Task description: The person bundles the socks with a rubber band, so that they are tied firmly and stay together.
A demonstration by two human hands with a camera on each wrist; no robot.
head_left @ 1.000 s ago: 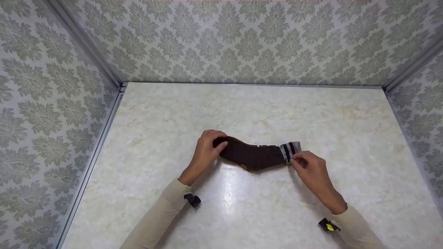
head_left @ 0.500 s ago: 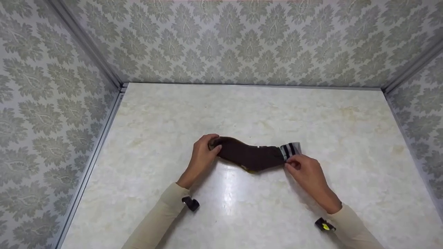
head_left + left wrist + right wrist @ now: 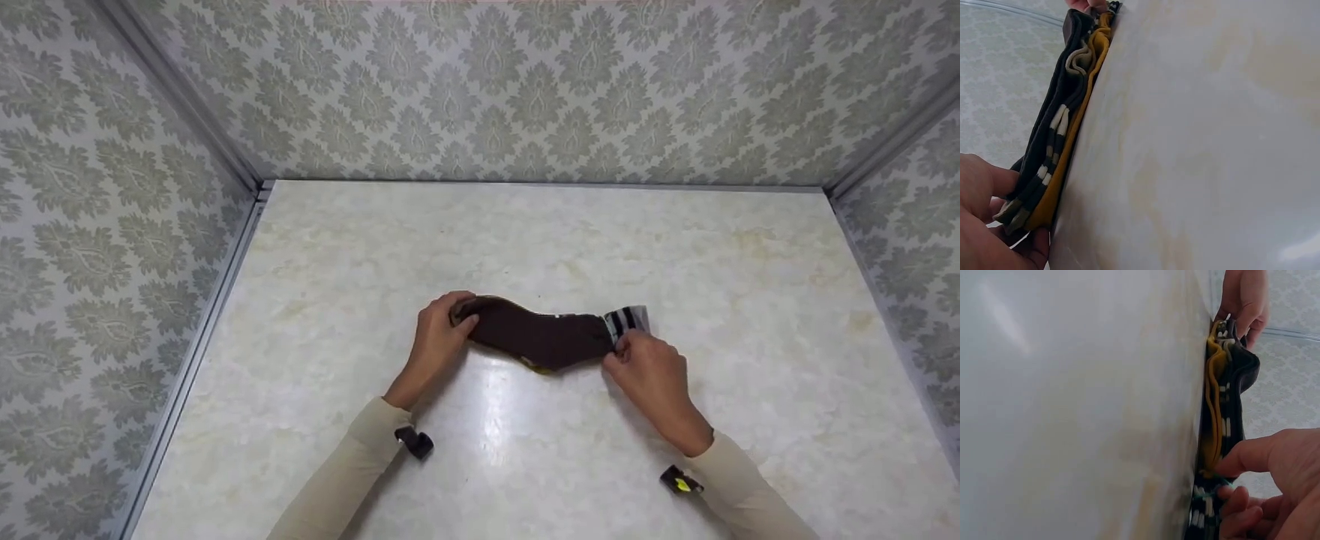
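Note:
A flat stack of socks lies across the middle of the table, dark brown on top. Its striped black and grey cuff end points right. Seen edge-on in the left wrist view, the layers include a mustard sock and a black-and-white patterned one. My left hand grips the left end, thumb on top and fingers underneath. At the lower edge near the cuff, my right hand pinches the stack with thumb and fingertips. A thin teal thread shows by those fingertips in the right wrist view.
The pale marbled table extends around the socks on every side. Patterned walls stand along its back, left and right edges. A small dark device sits on the left wrist, another on the right.
My right hand has slid left along the lower edge, from the striped cuff toward the brown part. My left hand has shifted slightly left and down at its end, uncovering more of it.

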